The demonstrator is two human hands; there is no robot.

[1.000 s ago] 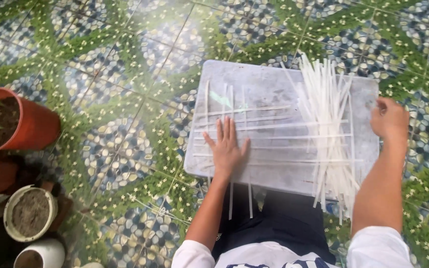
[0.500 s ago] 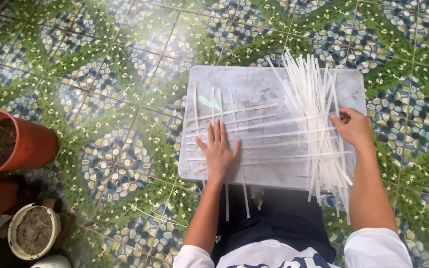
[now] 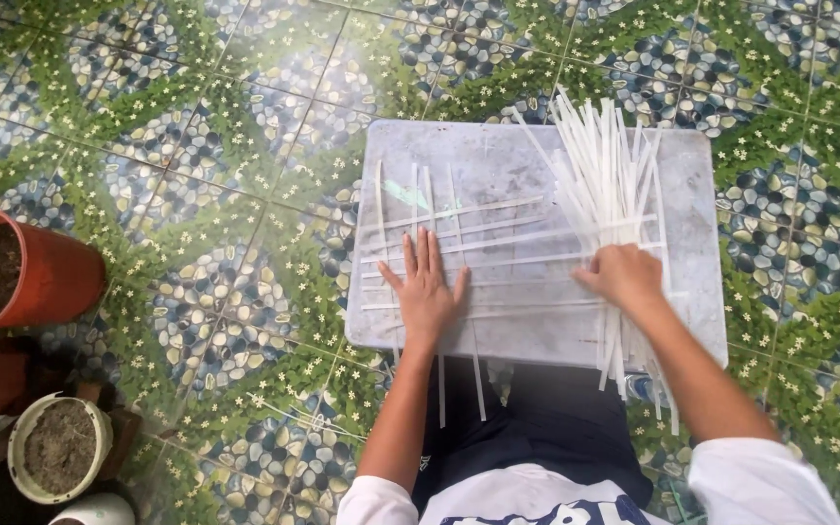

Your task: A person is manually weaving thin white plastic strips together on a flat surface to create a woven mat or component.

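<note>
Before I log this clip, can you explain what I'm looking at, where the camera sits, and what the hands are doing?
The camera is worn on a person's head and looks down at their own two bare hands; there is no machine. A pale plastic board rests over their lap above a patterned tile floor. The left hand presses flat on crossed white strips. The right hand rests on a loose bundle of strips. Plant pots stand at the left.
</note>
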